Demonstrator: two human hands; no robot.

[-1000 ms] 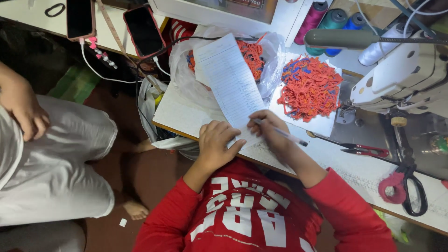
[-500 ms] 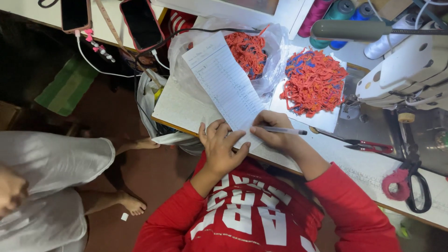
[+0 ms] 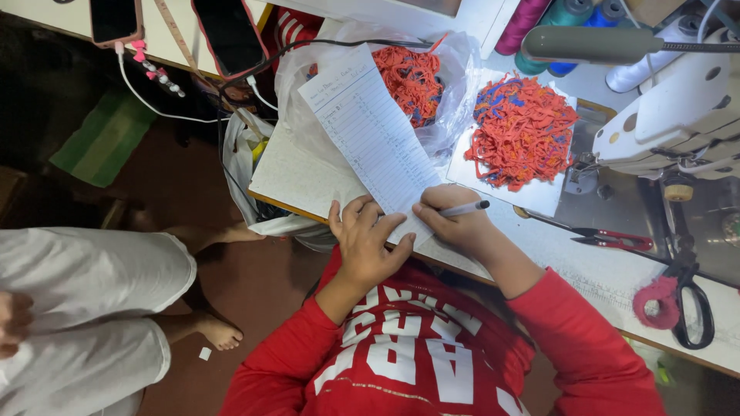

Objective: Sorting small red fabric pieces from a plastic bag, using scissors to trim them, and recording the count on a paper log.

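While the left hand [image 3: 366, 248] lies with fingers spread on the ruled sheet [image 3: 370, 139] just left of the orange scrap pile [image 3: 523, 131], the right hand [image 3: 455, 223] pinches a pen [image 3: 464, 208] at the sheet's lower end; writing seems under way; the next entry needs the sheet held flat.

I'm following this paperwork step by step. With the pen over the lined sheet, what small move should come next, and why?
Probably lower the pen tip onto the lined sheet and write. The right hand holds the pen at the sheet's lower edge, and the left hand lies flat on the sheet, pinning it to the table.
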